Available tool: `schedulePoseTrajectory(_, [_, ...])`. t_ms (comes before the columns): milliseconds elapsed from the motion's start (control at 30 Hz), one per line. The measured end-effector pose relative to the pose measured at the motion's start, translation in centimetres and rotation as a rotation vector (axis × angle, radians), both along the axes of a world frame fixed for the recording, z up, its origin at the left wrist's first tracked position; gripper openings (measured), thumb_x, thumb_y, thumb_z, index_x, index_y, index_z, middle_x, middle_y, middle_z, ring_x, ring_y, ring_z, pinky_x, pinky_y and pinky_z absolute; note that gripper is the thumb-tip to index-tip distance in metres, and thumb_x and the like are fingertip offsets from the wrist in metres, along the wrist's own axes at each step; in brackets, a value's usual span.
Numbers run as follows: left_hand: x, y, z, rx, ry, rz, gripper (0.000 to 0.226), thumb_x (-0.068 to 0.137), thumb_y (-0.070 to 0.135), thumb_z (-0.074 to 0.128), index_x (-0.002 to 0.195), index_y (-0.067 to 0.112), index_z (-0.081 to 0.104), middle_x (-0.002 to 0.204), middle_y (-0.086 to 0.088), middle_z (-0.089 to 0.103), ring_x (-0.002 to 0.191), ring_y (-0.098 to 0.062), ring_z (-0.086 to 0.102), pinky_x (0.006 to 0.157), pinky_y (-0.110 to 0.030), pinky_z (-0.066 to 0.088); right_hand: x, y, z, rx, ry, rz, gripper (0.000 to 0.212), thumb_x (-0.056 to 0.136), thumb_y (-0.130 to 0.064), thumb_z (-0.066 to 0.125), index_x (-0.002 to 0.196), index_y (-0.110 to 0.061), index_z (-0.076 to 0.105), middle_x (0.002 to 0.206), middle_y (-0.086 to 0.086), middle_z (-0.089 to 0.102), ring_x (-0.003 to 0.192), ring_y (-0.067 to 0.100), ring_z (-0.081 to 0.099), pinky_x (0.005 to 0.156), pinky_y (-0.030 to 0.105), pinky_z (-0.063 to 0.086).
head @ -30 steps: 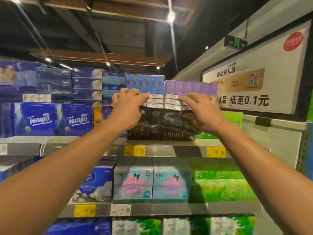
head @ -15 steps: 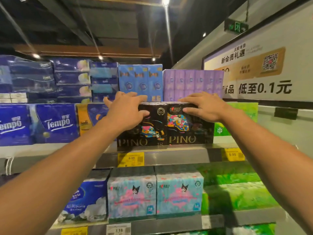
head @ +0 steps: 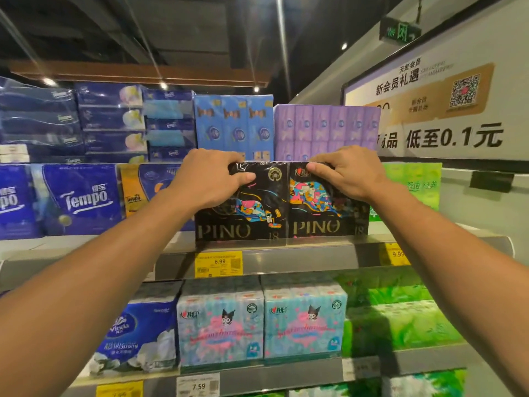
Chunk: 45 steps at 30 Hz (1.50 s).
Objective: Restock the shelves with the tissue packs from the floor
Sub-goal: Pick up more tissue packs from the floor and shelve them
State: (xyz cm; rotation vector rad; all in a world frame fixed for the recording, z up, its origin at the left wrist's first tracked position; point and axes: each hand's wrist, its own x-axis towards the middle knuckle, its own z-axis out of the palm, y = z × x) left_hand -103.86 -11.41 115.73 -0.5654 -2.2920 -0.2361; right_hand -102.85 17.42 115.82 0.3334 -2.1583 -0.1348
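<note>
PINO packs (head: 282,207): black, gold lettering, multicoloured cartoon print. Tempo packs (head: 81,199), left: deep blue, white lettering. Packs behind: light blue (head: 233,124) with bow motifs; lilac (head: 326,128). Right packs (head: 412,184): bright green. Lower packs (head: 262,322): pale turquoise, pink print. Price tags (head: 218,263): yellow.
</note>
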Motion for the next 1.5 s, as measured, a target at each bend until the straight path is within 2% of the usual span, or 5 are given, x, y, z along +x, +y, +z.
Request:
schedulePoseTrajectory(300, [0.0,1.1,-2.9,0.112,0.085,0.119,0.054,0.091,0.064,0.042,0.139,0.037,0.043,0.134,-0.001,0.050,0.123,-0.031,0.033,0.087,-0.047,0.044,-0.5,-1.0,-0.9,-0.029,0.141,-0.034,0.074,0.083,-0.082,0.019,0.104,-0.037,0.073,0.071,0.001,0.069,0.074,0.024,0.062,0.058,0.031,0.041])
schedulePoseTrajectory(567, [2.6,2.7,-5.6,0.186,0.365,0.090,0.046,0.082,0.049,0.059,0.126,0.036,0.059,0.135,0.000,0.049,0.132,-0.029,0.035,0.103,-0.061,0.027,1.2,-3.2,-3.1,-0.175,0.277,0.005,0.059,0.088,-0.065,0.045,0.117,-0.019,0.067,0.111,0.002,0.071,0.105,0.029,0.058,0.086,0.043,0.038])
schedulePoseTrajectory(767, [5.1,3.0,-7.7,0.259,0.421,-0.268,0.023,0.078,0.033,0.066,0.097,0.023,0.072,0.116,-0.001,0.058,0.118,-0.027,0.047,0.100,-0.052,0.034,6.8,-6.2,-8.4,-0.341,0.376,0.063,0.049,0.079,-0.041,0.066,0.120,-0.014,0.066,0.124,0.001,0.065,0.117,0.026,0.055,0.099,0.044,0.042])
schedulePoseTrajectory(1067, [12.4,6.1,-14.5,0.135,-0.004,-0.841,0.039,0.077,0.040,0.061,0.109,0.021,0.067,0.106,-0.005,0.064,0.101,-0.029,0.058,0.092,-0.037,0.041,22.9,-7.9,-19.1,-0.483,0.158,-0.379,0.060,0.074,-0.048,0.061,0.125,-0.017,0.062,0.128,0.005,0.061,0.120,0.028,0.055,0.096,0.048,0.045])
schedulePoseTrajectory(1500, [46.9,13.5,-28.7,-0.304,-0.399,-1.656,0.065,0.071,0.049,0.065,0.129,0.018,0.060,0.126,-0.004,0.064,0.116,-0.026,0.058,0.102,-0.034,0.038,66.2,-15.4,-32.8,-0.718,0.043,-1.284,0.071,0.068,-0.056,0.054,0.126,-0.017,0.061,0.127,0.006,0.063,0.123,0.026,0.055,0.094,0.049,0.048])
